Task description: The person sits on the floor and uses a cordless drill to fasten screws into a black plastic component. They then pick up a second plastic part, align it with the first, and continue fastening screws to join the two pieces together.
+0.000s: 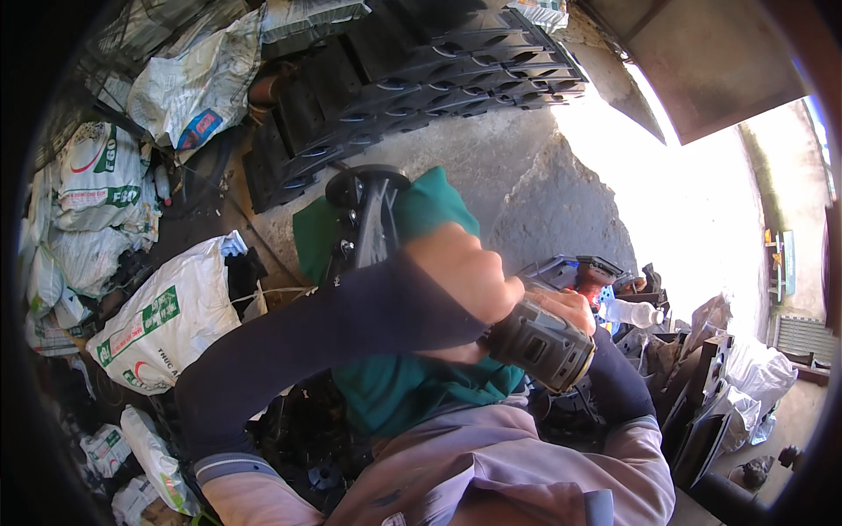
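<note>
My left arm, in a dark sleeve, reaches across my body. My left hand (469, 267) is closed beside a grey and black cordless power tool (542, 346); its fingertips and anything in them are hidden. Close by on the right, my right hand (568, 307) wraps round the power tool, partly covered by it and by my left hand. A black metal part (377, 215) with a round end (368, 180) and several bolts stands between my green-clad legs (430, 381). My left forearm hides its lower end.
Stacked black slotted parts (412, 88) lie ahead on the concrete floor (517, 167). White printed sacks (158, 320) crowd the left. At right are a red and black tool (596, 274), a clear plastic bottle (631, 313), plastic bags (759, 377) and dark metal pieces (702, 425).
</note>
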Action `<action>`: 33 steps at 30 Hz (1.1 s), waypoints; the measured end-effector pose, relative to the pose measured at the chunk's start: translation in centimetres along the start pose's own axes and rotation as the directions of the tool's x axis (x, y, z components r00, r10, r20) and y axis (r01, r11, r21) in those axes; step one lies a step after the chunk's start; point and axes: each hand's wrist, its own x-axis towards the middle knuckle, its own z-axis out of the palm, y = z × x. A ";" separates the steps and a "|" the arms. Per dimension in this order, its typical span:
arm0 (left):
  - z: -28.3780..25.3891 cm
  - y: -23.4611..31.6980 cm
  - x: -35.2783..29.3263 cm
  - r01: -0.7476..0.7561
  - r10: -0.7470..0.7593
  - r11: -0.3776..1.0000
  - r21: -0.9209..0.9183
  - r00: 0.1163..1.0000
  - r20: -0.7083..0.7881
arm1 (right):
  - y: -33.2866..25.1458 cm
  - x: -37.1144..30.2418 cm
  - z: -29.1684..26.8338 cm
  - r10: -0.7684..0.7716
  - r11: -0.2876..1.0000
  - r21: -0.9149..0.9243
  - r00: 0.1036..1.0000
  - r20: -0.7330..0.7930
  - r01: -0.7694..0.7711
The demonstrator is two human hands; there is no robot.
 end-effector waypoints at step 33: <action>-1.2 -1.1 0.6 0.173 -0.167 0.984 -0.030 0.975 0.149 | 1.4 3.0 -0.2 -0.266 0.956 -0.161 0.955 -0.131 0.245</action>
